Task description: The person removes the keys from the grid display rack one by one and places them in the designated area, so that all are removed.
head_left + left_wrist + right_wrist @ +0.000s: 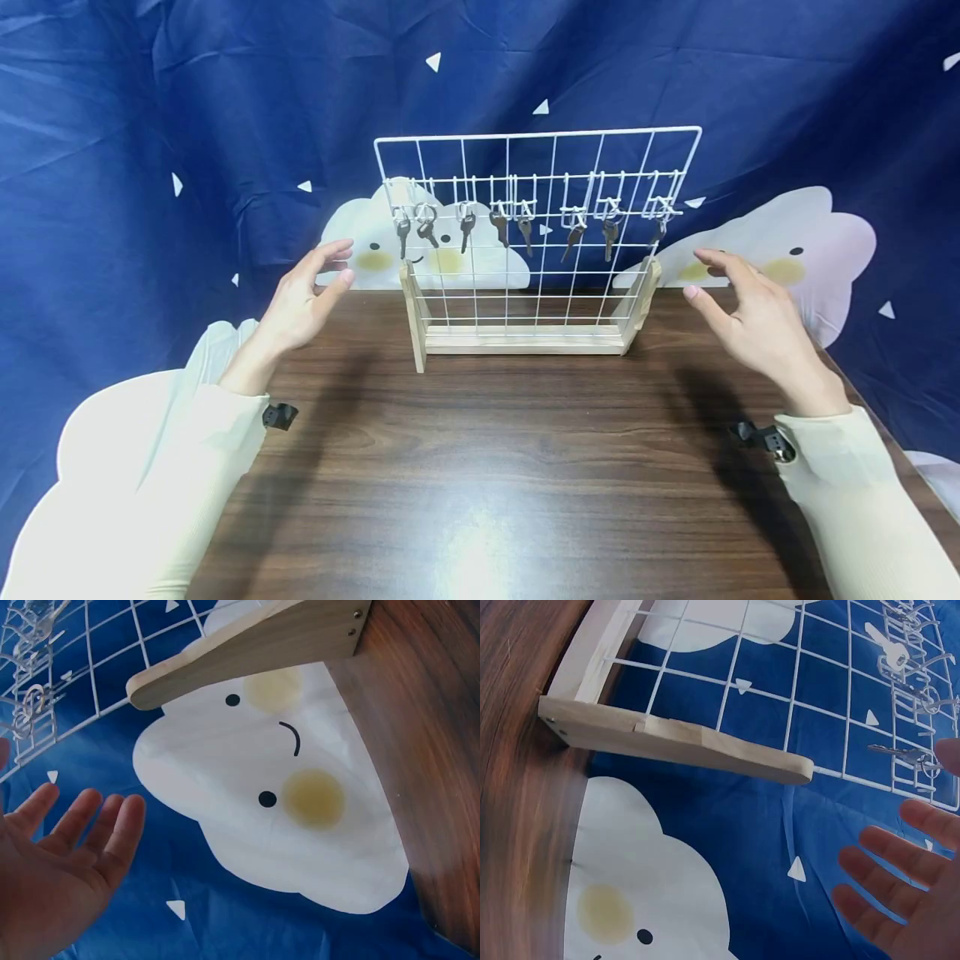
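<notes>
A white wire grid rack (537,132) stands upright in a pale wooden base (525,341) on the table. Several keys hang in a row from white hooks on the grid, among them a key (467,229) left of the middle and a key (610,237) toward the right. My left hand (300,300) hovers to the left of the rack, fingers extended and holding nothing. On the other side, my right hand (757,325) is raised with spread, relaxed fingers, apart from the rack. In the right wrist view a key (904,755) hangs near its fingertips.
The rack stands toward the back of the dark brown wooden table (480,433). Behind it hangs a blue curtain (247,100) with white clouds and small triangles. A black wrist strap (281,416) shows at the left sleeve and another strap (761,437) at the right.
</notes>
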### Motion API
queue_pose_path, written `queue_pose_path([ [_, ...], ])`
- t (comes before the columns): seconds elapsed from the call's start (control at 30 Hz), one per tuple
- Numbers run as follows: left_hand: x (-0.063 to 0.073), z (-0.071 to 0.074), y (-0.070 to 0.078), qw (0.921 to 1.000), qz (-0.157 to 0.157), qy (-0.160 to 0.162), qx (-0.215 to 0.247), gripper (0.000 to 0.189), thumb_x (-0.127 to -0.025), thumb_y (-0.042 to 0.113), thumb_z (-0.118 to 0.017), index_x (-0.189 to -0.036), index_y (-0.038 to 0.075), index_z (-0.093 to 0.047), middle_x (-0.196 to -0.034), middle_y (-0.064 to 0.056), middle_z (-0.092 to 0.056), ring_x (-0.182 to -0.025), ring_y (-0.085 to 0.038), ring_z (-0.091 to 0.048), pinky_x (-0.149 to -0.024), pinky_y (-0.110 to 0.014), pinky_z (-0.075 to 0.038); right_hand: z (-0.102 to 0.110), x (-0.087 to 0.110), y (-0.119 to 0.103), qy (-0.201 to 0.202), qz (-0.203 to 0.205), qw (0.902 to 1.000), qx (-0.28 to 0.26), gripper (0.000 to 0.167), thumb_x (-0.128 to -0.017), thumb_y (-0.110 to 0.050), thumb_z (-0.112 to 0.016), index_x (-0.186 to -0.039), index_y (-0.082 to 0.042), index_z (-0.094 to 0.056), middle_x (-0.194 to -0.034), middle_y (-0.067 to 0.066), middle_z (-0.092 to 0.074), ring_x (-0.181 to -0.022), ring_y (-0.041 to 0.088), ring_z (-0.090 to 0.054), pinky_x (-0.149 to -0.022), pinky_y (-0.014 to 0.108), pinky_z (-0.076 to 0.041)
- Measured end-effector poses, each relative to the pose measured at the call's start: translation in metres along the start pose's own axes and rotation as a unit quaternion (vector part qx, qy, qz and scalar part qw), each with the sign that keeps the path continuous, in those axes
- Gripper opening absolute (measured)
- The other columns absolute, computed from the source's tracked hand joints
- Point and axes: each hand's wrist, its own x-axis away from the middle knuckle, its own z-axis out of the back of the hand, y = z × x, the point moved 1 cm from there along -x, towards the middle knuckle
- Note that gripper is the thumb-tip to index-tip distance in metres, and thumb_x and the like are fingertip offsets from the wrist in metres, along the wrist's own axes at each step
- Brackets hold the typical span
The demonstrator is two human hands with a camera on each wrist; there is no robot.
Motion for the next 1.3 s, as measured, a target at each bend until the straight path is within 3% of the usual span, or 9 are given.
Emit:
queue_pose_path([
  [0.13, 0.000, -0.001, 0.001, 0.9997, 0.008, 0.007, 0.023, 0.044, -0.102, 0.032, -0.055, -0.146, 0.025, -0.050, -0.142, -0.005, -0.059, -0.125, -0.022, -0.059, -0.087, -0.008, -0.047, 0.000, 0.001, -0.003, 0.015, 0.010, 0.9998, -0.013, 0.053, -0.098, -0.030, -0.063, -0.147, -0.018, -0.048, -0.132, 0.022, -0.061, -0.116, 0.043, -0.057, -0.094, 0.055, -0.043],
  [0.2, 0.000, -0.002, 0.001, 0.9990, 0.013, 0.009, 0.041, 0.043, -0.102, 0.031, -0.055, -0.145, 0.025, -0.050, -0.141, -0.004, -0.060, -0.123, -0.015, -0.059, -0.087, -0.007, -0.047, -0.001, 0.001, -0.004, 0.023, 0.015, 0.9994, -0.021, 0.052, -0.097, -0.028, -0.064, -0.146, -0.020, -0.050, -0.133, 0.019, -0.062, -0.114, 0.037, -0.059, -0.099, 0.038, -0.045],
  [0.33, 0.000, -0.004, 0.003, 0.9946, 0.012, 0.011, 0.102, 0.042, -0.103, 0.027, -0.055, -0.144, 0.020, -0.051, -0.139, -0.011, -0.060, -0.116, 0.002, -0.059, -0.088, -0.009, -0.053, -0.002, 0.001, -0.006, 0.033, 0.021, 0.9983, -0.044, 0.050, -0.096, -0.025, -0.067, -0.143, -0.022, -0.053, -0.132, 0.014, -0.065, -0.107, -0.005, -0.059, -0.091, 0.004, -0.036],
  [0.4, 0.000, -0.005, 0.004, 0.9908, 0.004, 0.011, 0.135, 0.042, -0.103, 0.024, -0.054, -0.144, 0.015, -0.051, -0.138, -0.016, -0.059, -0.114, 0.003, -0.059, -0.086, -0.011, -0.056, -0.003, 0.001, -0.008, 0.034, 0.022, 0.9974, -0.060, 0.049, -0.095, -0.023, -0.067, -0.142, -0.022, -0.054, -0.131, 0.014, -0.065, -0.102, -0.023, -0.050, -0.088, -0.001, -0.033],
  [0.47, -0.001, -0.006, 0.004, 0.9872, -0.005, 0.011, 0.159, 0.042, -0.103, 0.021, -0.054, -0.144, 0.011, -0.051, -0.137, -0.021, -0.058, -0.114, -0.001, -0.061, -0.084, -0.013, -0.057, -0.003, 0.000, -0.009, 0.034, 0.022, 0.9967, -0.070, 0.048, -0.095, -0.022, -0.067, -0.141, -0.021, -0.054, -0.130, 0.015, -0.066, -0.099, -0.030, -0.043, -0.087, -0.002, -0.033],
  [0.63, -0.002, -0.008, 0.004, 0.9804, -0.009, 0.011, 0.197, 0.041, -0.103, 0.017, -0.053, -0.143, 0.007, -0.051, -0.135, -0.023, -0.058, -0.115, -0.013, -0.064, -0.081, -0.016, -0.059, -0.005, 0.000, -0.011, 0.046, 0.025, 0.9951, -0.084, 0.045, -0.096, -0.020, -0.066, -0.139, -0.019, -0.056, -0.126, 0.016, -0.067, -0.097, -0.027, -0.048, -0.086, -0.003, -0.035],
  [0.83, -0.003, -0.013, 0.005, 0.9755, -0.002, 0.020, 0.219, 0.042, -0.101, 0.015, -0.056, -0.142, 0.006, -0.051, -0.130, -0.013, -0.061, -0.109, -0.005, -0.065, -0.080, -0.019, -0.061, -0.008, -0.001, -0.015, 0.063, 0.035, 0.9911, -0.112, 0.042, -0.094, -0.014, -0.068, -0.135, -0.014, -0.059, -0.120, -0.020, -0.065, -0.097, -0.022, -0.055, -0.085, -0.002, -0.042],
  [0.93, -0.003, -0.015, 0.006, 0.9744, 0.000, 0.025, 0.224, 0.043, -0.100, 0.014, -0.058, -0.142, 0.005, -0.051, -0.130, -0.015, -0.060, -0.107, -0.007, -0.065, -0.080, -0.021, -0.061, -0.010, -0.002, -0.016, 0.068, 0.040, 0.9893, -0.123, 0.043, -0.093, -0.012, -0.069, -0.134, -0.013, -0.060, -0.119, -0.029, -0.061, -0.098, -0.020, -0.057, -0.084, -0.002, -0.044],
  [1.3, -0.006, -0.024, 0.006, 0.9691, 0.004, 0.027, 0.245, 0.043, -0.098, 0.012, -0.061, -0.139, 0.002, -0.052, -0.122, 0.007, -0.062, -0.103, -0.006, -0.067, -0.077, -0.021, -0.061, -0.018, -0.003, -0.027, 0.078, 0.043, 0.9811, -0.172, 0.045, -0.089, -0.005, -0.071, -0.132, -0.012, -0.062, -0.118, -0.025, -0.064, -0.101, -0.011, -0.062, -0.085, 0.003, -0.049],
])
